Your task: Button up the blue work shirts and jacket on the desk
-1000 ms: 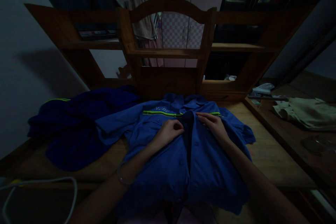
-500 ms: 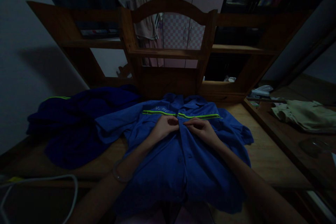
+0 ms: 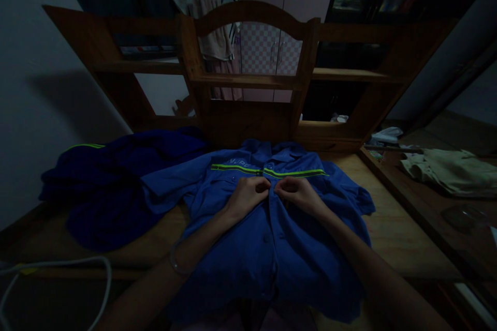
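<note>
A blue work shirt (image 3: 240,238) with a yellow-green and dark stripe across the chest lies front up, its collar toward the back. My left hand (image 3: 250,194) pinches the front placket from the left, thumb and forefinger curled together. From the right, my right hand (image 3: 297,191) pinches the other front edge at the same height, just below the stripe. The fingertips nearly meet, and they hide whatever button or buttonhole is between them. Further down, the front edges lie apart, with a dark button (image 3: 266,238) showing on the left one. A bracelet circles my left wrist.
A darker blue garment (image 3: 112,186) lies heaped at the left, touching the shirt's sleeve. The wooden desk (image 3: 404,232) has a shelf unit (image 3: 248,80) along its back. Folded pale cloth (image 3: 450,170) lies at the right; a white cable (image 3: 108,279) loops at lower left.
Both hands have shifted slightly to the right and a little lower, still pinching the shirt's front edges. The shirt is otherwise much the same.
</note>
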A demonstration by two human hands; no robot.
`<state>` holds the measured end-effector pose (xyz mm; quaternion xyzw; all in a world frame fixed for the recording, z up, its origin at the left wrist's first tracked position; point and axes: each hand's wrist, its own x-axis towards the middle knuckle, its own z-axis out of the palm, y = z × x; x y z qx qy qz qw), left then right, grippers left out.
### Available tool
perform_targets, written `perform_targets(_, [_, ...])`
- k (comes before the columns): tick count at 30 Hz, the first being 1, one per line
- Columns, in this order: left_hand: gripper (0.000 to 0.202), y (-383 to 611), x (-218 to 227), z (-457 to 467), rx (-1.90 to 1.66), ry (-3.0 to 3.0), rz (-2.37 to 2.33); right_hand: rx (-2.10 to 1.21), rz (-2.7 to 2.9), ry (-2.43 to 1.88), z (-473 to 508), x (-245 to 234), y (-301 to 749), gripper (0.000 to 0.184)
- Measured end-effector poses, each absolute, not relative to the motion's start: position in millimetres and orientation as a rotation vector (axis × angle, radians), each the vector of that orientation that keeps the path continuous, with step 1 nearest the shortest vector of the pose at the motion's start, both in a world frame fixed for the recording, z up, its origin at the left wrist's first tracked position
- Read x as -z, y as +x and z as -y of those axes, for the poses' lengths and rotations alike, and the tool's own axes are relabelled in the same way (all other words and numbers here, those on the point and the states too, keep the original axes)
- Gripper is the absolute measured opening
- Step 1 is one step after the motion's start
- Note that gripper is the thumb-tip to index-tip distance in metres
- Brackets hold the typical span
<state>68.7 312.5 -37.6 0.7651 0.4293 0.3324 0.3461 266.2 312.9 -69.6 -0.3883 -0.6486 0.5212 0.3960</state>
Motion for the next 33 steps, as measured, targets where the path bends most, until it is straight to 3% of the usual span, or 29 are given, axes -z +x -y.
perform_targets(8, [0.016,71.9,46.8,-318.3,-0.935,1.661,-1.159,-0.877,1.862,-1.029,-307.3,61.9,266.8,0.010])
perform_targets(15, [0.038,74.6,42.7,-318.2,-0.859,1.190,-1.088,-0.729,1.919,-1.067,-306.9,66.2,263.2,0.008])
perform_targets(28, [0.031,71.5,54.6,-322.8,-0.809,1.000,-1.210,-0.727,1.901,-1.099,-301.6,61.6,259.9,0.011])
perform_targets(33, [0.042,73.4,52.9,-322.5,-0.827,0.935,-1.162,-0.765,1.883,-1.086,-302.0,62.1,260.3,0.012])
